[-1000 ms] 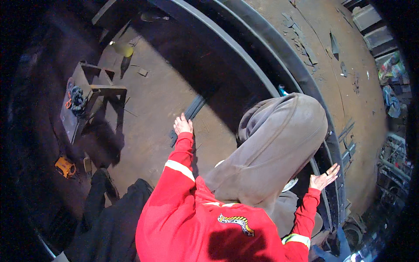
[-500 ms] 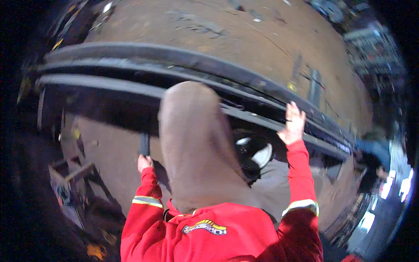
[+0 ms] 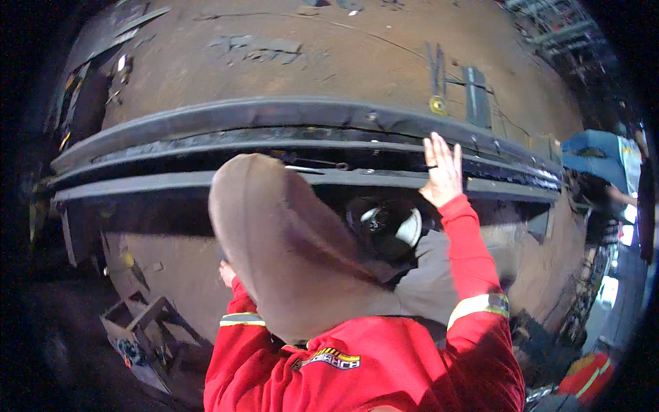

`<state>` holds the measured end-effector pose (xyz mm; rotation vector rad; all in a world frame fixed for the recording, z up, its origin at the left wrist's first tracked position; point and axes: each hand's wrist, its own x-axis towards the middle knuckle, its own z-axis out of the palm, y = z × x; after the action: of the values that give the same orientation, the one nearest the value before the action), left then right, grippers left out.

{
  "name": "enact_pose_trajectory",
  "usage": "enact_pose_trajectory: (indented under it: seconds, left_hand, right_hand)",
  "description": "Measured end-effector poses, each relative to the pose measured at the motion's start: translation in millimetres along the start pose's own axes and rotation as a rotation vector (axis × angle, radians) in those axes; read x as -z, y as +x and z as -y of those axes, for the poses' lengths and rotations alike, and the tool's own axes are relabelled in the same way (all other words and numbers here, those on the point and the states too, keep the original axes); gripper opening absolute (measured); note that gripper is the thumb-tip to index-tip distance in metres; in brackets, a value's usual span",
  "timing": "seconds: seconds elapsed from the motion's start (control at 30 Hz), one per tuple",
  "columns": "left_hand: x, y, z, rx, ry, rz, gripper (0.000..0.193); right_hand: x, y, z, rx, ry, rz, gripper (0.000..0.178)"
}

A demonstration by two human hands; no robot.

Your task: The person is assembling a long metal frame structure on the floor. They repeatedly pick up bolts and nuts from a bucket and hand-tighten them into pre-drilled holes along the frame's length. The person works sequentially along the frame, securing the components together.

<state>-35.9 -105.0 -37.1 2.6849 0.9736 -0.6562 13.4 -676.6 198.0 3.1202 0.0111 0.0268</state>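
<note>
Long dark steel beams (image 3: 295, 113) lie side by side across the view in front of me. My right hand (image 3: 443, 172) is open, palm down with fingers stretched over the nearer beams; I cannot tell how firmly it rests on them. My left hand (image 3: 227, 273) is low at the left, mostly hidden behind my raised, brown-clad knee (image 3: 257, 199). Its fingers look closed, on the dark grey bar that shows in the earlier frame; the bar is now almost wholly covered by the knee. A thin rod with a ring end (image 3: 341, 165) lies between the beams.
Below the near beam sits a round black object with a white curved part (image 3: 410, 229). Beyond the beams are a yellow-ended tool (image 3: 437, 104) and a flat grey bar (image 3: 476, 96). A wooden frame (image 3: 147, 314) stands at lower left. Another person in blue (image 3: 596, 152) is at the right.
My view has turned, so the beams now run more level. My knee has shifted left in the picture and covers the bar and most of my left hand. My right hand stays over the beams.
</note>
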Motion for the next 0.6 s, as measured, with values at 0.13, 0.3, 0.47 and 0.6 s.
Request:
enact_pose_trajectory:
  seconds: [0.13,0.3,0.47,0.6]
  left_hand:
    - [-15.1,22.5,16.0,-0.076,0.017,-0.008,0.029]
    - [-17.3,22.4,19.3,-0.094,-0.013,-0.172,0.026]
    - [-27.5,24.6,53.1,-0.038,-0.349,-0.086,0.028]
    - [-12.7,23.7,58.8,-0.107,-0.928,-0.089,0.020]
  right_hand:
    - [1.5,3.6,1.8,0.009,-0.087,-0.075,0.101]
    - [-24.0,-34.7,32.2,-0.353,0.192,-0.357,0.113]
    - [-60.0,-69.4,36.9,-1.290,1.552,-0.727,0.090]
    - [-110.9,-91.8,-37.2,-1.647,1.781,-0.800,0.079]
